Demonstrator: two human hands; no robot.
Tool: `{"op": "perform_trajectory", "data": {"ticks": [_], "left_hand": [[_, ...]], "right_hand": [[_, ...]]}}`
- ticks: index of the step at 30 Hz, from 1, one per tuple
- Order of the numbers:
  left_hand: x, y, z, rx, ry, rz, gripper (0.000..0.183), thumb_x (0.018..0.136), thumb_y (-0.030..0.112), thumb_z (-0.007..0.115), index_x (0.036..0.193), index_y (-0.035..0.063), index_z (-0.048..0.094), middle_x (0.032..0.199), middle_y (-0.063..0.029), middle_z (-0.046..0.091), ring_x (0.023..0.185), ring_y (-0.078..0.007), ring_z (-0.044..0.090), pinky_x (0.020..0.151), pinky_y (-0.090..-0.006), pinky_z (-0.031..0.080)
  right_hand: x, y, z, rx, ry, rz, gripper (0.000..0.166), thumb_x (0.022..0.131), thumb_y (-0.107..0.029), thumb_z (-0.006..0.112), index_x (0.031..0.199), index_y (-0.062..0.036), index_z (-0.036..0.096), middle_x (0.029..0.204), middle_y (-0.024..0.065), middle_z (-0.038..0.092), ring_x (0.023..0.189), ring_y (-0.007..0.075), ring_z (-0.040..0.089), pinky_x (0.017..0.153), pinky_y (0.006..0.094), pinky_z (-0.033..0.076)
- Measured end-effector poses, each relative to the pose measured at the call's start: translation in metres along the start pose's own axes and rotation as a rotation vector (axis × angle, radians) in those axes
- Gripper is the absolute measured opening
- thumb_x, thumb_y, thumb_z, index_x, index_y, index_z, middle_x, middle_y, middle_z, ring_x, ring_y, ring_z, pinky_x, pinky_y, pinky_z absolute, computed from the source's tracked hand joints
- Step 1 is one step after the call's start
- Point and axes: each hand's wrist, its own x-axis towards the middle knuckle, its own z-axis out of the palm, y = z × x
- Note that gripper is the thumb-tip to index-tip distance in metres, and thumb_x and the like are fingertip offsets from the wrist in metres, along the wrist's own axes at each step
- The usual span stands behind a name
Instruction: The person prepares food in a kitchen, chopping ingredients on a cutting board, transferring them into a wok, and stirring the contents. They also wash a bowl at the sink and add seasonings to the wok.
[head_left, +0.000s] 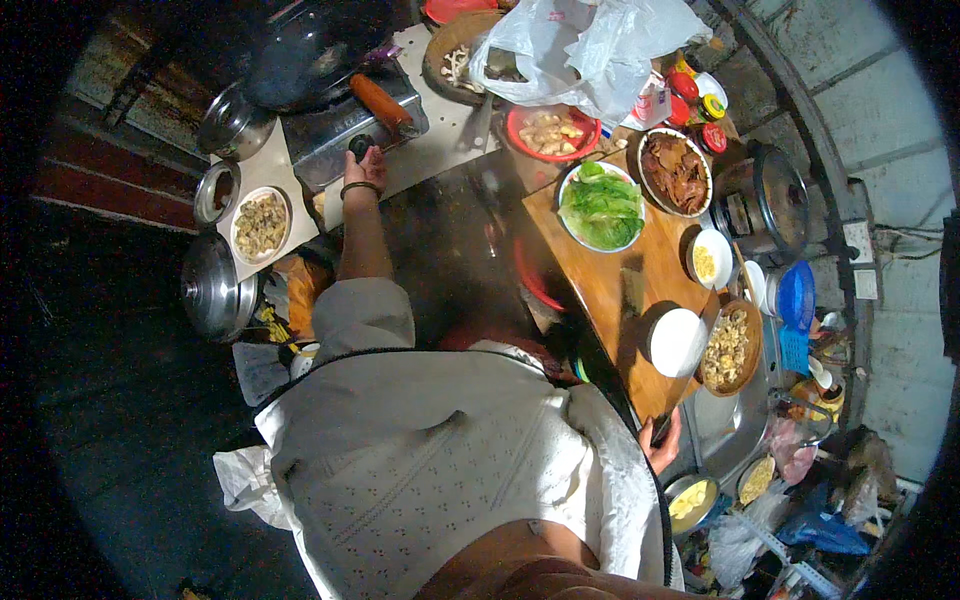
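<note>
My left hand reaches forward, its fingers around a round black knob at the front of a metal stove. Over the stove sits a dark wok; a reddish-brown handle juts out near my fingers. At my right side, my right hand grips the dark handle of a broad-bladed knife. Its blade points away from me, over the wooden table's edge, between a white bowl and a brown bowl of chopped food.
The wooden table also bears a plate of green leaves, a bowl of brown meat and a small bowl. Ginger-like pieces lie in a red basin. A plate of chopped food stands left; a sink lies right.
</note>
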Motion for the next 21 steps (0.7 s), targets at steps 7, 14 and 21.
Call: {"op": "perform_trajectory", "data": {"ticks": [7, 14, 21], "left_hand": [[0.025, -0.007, -0.003, -0.141, 0.085, 0.072, 0.050, 0.099, 0.047, 0.030, 0.093, 0.0029, 0.053, 0.072, -0.0040, 0.057, 0.050, -0.0105, 0.045, 0.037, -0.0238, 0.030], [0.021, -0.010, -0.001, -0.132, 0.069, 0.079, 0.054, 0.097, 0.051, 0.026, 0.089, 0.0046, 0.051, 0.063, -0.0030, 0.050, 0.043, -0.0115, 0.038, 0.035, -0.0240, 0.027], [0.000, -0.019, 0.011, -0.113, -0.196, -0.026, 0.055, 0.095, 0.054, 0.021, 0.084, 0.0081, 0.050, 0.065, -0.0012, 0.048, 0.044, -0.0141, 0.038, 0.038, -0.0273, 0.033]], "right_hand": [[0.001, 0.000, 0.010, -0.054, 0.029, -0.109, 0.041, 0.084, -0.006, 0.062, 0.122, 0.0050, 0.051, 0.103, 0.0171, 0.062, 0.087, 0.0199, 0.060, 0.076, 0.0314, 0.049], [-0.007, 0.004, 0.010, 0.013, 0.002, 0.010, 0.042, 0.084, -0.006, 0.063, 0.123, 0.0036, 0.052, 0.094, 0.0142, 0.064, 0.079, 0.0175, 0.061, 0.071, 0.0308, 0.049], [-0.002, -0.023, 0.000, 0.052, -0.130, 0.325, 0.045, 0.083, -0.006, 0.064, 0.125, 0.0008, 0.051, 0.096, 0.0141, 0.064, 0.079, 0.0157, 0.059, 0.072, 0.0281, 0.048]]}}
